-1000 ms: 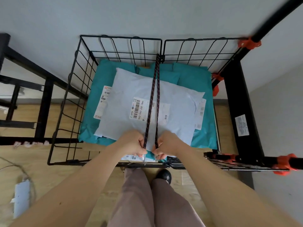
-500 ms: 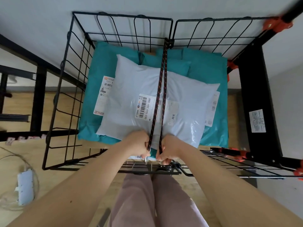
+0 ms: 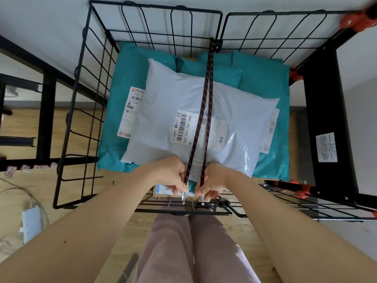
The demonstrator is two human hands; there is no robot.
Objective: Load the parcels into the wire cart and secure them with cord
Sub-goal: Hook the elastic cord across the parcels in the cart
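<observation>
A black frame [image 3: 326,103] with orange clips [image 3: 294,75] stands at the right side of the wire cart [image 3: 87,111], and a dark rack [image 3: 48,103] stands to its left. A white power strip [image 3: 30,221] lies on the floor left of the cart's front.

Inside the cart lie teal parcels [image 3: 122,82], with a big white parcel [image 3: 173,92] on top. The cord [image 3: 206,94] is hooked at the middle of the cart's back wall. Its two strands run over the white parcel to the front edge. Nothing blocks them.

There the left hand [image 3: 170,174] pinches one strand and the right hand [image 3: 214,179] pinches the other. The hands sit side by side with a small gap between them. A shiny metal end [image 3: 183,196] pokes out under each hand, just above the cart's front wires.

The floor [image 3: 85,225] is light wood, and a pale wall [image 3: 51,27] rises behind the cart.
</observation>
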